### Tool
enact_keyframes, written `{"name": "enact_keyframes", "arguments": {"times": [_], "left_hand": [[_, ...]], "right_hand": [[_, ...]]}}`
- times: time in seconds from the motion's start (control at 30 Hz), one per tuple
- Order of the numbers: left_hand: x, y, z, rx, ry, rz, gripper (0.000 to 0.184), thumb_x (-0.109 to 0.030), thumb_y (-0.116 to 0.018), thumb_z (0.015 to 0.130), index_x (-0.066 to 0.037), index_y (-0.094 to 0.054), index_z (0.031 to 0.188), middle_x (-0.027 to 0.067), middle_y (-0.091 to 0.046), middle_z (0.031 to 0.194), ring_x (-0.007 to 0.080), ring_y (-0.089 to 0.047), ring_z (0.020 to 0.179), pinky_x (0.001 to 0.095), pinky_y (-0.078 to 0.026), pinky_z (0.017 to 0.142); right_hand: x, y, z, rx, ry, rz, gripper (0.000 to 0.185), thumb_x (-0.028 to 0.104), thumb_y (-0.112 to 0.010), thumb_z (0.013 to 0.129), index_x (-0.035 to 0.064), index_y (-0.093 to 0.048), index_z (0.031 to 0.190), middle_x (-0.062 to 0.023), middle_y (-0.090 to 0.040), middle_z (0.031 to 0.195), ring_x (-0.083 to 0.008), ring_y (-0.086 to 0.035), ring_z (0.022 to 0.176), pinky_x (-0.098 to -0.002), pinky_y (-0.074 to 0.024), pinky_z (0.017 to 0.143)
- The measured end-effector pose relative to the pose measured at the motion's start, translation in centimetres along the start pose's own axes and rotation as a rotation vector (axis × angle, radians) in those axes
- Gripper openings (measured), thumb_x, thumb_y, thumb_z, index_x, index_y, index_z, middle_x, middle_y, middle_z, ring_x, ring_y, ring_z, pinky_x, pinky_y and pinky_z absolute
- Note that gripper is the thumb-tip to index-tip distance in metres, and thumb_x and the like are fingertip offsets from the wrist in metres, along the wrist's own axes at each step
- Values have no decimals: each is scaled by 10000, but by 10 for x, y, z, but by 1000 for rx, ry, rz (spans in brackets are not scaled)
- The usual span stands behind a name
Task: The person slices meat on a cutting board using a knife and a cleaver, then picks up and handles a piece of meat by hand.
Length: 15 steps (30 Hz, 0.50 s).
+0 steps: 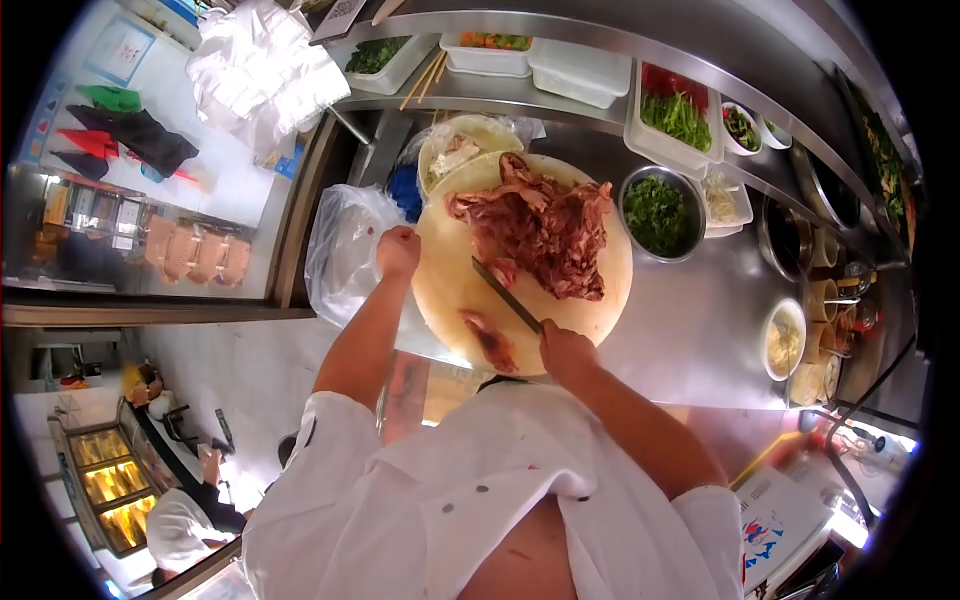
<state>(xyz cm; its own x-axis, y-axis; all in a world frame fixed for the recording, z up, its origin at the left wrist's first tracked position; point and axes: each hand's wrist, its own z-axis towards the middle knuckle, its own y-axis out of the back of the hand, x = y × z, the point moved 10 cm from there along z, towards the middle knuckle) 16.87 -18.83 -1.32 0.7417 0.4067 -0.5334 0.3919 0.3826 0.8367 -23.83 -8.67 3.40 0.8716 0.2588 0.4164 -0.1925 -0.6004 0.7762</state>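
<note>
My right hand (568, 352) is wrapped round the handle of a knife (508, 296). The blade lies low over a round cutting board (450, 300), its tip beside a small piece of meat (503, 272). A big heap of reddish-brown meat (545, 225) covers the board's far half, and a separate strip of meat (488, 342) lies near the front edge. My left hand (399, 252) is closed in a fist at the board's left edge, beside a clear plastic bag (345, 250). Whether the fist holds anything is hidden.
A steel bowl of chopped greens (657, 212) stands right of the board. Behind it is a tub with pale pieces (455, 150). Vegetable containers (675, 115) line the shelf above, with chopsticks (425, 80) at its edge. Another person (185, 530) is at lower left, beyond the counter.
</note>
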Motion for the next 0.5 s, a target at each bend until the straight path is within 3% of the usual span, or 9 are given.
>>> {"name": "enact_keyframes", "arguments": {"times": [0.13, 0.3, 0.4, 0.5], "left_hand": [[-88, 40, 21, 14, -144, -167, 173, -185, -681, 940, -89, -811, 1001, 173, -803, 1005, 376, -770, 951, 460, -608, 858], [-99, 27, 86, -19, -158, -224, 217, -153, -651, 960, -72, -779, 1116, 209, -787, 1015, 371, -770, 960, 447, -596, 816], [-119, 56, 51, -21, -276, -309, 218, -107, -639, 960, -55, -751, 1140, 204, -781, 993, 385, -761, 931, 460, -591, 803], [-94, 61, -34, 18, -375, -316, 163, -60, -656, 965, -51, -701, 1121, 191, -725, 973, 405, -713, 897, 471, -577, 807]], "right_hand": [[1, 2, -1, -22, -6, 27, 198, 222, -493, 1102, 47, -562, 1162, -202, -756, 867, -415, -761, 802, -536, -615, 723], [4, 8, -3, -15, -14, 65, 222, 240, -475, 1112, 40, -560, 1160, -214, -746, 860, -446, -742, 793, -567, -598, 730], [7, 10, -5, 12, -51, 85, 227, 239, -471, 1111, 38, -564, 1161, -226, -747, 884, -457, -739, 825, -580, -592, 768], [10, 15, -8, 25, -67, 99, 228, 234, -469, 1110, 37, -571, 1162, -231, -753, 918, -456, -743, 866, -582, -589, 802]]}}
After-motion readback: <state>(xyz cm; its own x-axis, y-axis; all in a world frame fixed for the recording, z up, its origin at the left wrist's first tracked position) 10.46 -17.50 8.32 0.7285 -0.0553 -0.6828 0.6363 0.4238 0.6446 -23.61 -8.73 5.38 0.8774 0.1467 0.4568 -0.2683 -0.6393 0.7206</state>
